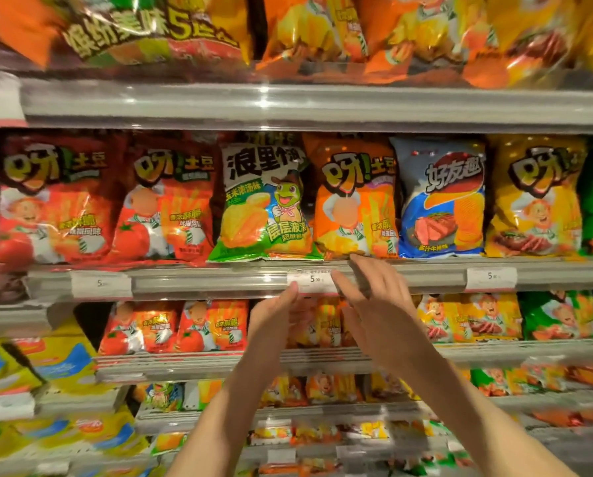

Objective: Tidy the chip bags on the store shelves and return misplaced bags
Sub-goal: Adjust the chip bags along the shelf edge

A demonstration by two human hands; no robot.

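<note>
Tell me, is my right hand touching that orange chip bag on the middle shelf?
Cannot tell. In the head view the right hand has fingertips at the bottom edge of the orange chip bag, but blur hides any contact or gap.

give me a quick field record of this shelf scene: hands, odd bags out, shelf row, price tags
left hand: open, empty, fingertips at the white price tag
right hand: open, empty, fingers reaching the grey shelf edge under the orange chip bag
odd bags: green-and-white frog-mascot chip bag; blue-and-silver steak-picture chip bag
row neighbours: red tomato chip bags to the left, yellow chip bag to the right
focus: blurred towards the edges
</note>
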